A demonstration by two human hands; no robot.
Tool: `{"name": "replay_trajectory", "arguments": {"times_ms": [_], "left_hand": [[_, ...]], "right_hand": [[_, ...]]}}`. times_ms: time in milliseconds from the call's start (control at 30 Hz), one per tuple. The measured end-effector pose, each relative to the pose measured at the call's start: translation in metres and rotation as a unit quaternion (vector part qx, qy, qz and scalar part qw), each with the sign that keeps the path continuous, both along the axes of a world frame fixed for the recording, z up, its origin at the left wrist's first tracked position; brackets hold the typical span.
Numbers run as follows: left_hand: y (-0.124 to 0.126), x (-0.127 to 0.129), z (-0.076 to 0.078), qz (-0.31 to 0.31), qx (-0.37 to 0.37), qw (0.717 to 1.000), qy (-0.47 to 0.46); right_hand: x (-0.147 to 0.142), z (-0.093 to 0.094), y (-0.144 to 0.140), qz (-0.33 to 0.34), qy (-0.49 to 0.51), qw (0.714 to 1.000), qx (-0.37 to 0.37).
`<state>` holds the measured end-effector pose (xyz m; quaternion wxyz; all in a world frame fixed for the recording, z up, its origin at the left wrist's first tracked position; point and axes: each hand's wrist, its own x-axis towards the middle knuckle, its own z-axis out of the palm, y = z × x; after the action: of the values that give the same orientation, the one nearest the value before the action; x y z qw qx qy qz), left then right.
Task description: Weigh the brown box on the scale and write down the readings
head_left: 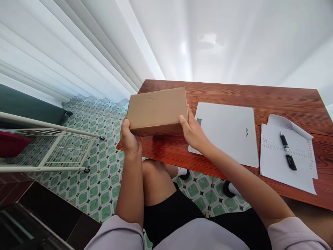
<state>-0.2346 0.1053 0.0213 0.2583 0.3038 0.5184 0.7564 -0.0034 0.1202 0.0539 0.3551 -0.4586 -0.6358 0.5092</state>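
A plain brown cardboard box [157,109] is held between my two hands over the left end of the wooden table. My left hand [129,137] grips its near left corner, thumb on the edge and the other fingers hidden underneath. On the opposite side, my right hand [191,128] is closed round the right end, its thumb against the near edge. The box's upper face is tilted toward me. Whether its underside touches the table cannot be made out.
A closed light-grey laptop [226,132] lies right of the box on the wooden table [281,97]. Farther right, a black pen [288,151] rests on written paper sheets [283,173]. A white wire rack [65,149] stands on the tiled floor at left. White curtains [208,41] hang behind the table.
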Motion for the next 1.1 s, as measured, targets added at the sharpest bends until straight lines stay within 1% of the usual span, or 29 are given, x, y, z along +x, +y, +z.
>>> {"name": "replay_trajectory", "arguments": {"times_ms": [200, 400, 533, 700, 867, 967, 1100], "left_hand": [[0.004, 0.027, 0.010, -0.047, 0.009, 0.999, 0.018], [0.011, 0.068, 0.024, -0.122, 0.028, 0.992, 0.032], [0.016, 0.098, 0.028, -0.167, 0.027, 0.985, 0.040], [0.021, 0.136, 0.023, -0.217, 0.025, 0.975, 0.047], [0.020, 0.171, 0.015, -0.243, 0.001, 0.969, 0.040], [0.017, 0.186, 0.011, -0.260, -0.007, 0.965, 0.033], [0.013, 0.199, 0.006, -0.274, -0.018, 0.961, 0.040]], "right_hand": [[0.030, 0.008, -0.004, -0.035, 0.002, 0.999, 0.023], [0.070, 0.016, -0.016, -0.087, 0.015, 0.995, 0.041], [0.100, 0.017, -0.026, -0.130, 0.006, 0.990, 0.049], [0.137, 0.010, -0.038, -0.185, -0.017, 0.980, 0.067], [0.165, 0.006, -0.050, -0.227, -0.022, 0.972, 0.063], [0.178, 0.004, -0.056, -0.238, -0.020, 0.969, 0.064], [0.190, -0.002, -0.061, -0.258, -0.021, 0.964, 0.070]]}}
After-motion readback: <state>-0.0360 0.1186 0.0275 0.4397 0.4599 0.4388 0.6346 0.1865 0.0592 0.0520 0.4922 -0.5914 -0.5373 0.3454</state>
